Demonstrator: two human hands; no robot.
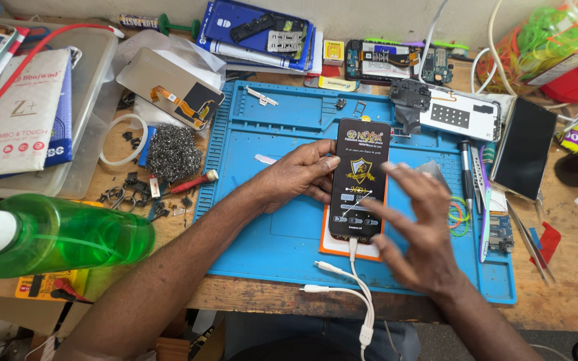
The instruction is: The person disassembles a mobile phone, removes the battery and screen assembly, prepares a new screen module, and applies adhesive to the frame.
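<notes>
A black slab-shaped smartphone [359,179] with a lit screen was seen at the centre of the frame, laid on an orange card [332,249] upon the blue silicone work mat [269,220]. Its left edge was pinched by the left hand [296,175], fingers pressed together. The right hand [415,227] was held over its right side, fingers spread, gripping nothing. A white cable [359,284] was plugged in below. A white-and-blue flat packet [25,113] lay upper left.

Black phone [359,179] lying on blue work mat [282,241], steadied at its left edge by left hand [296,175]; right hand [417,224], fingers [406,180] spread, blurred over its lower right; white cable [356,281] plugged in below.
</notes>
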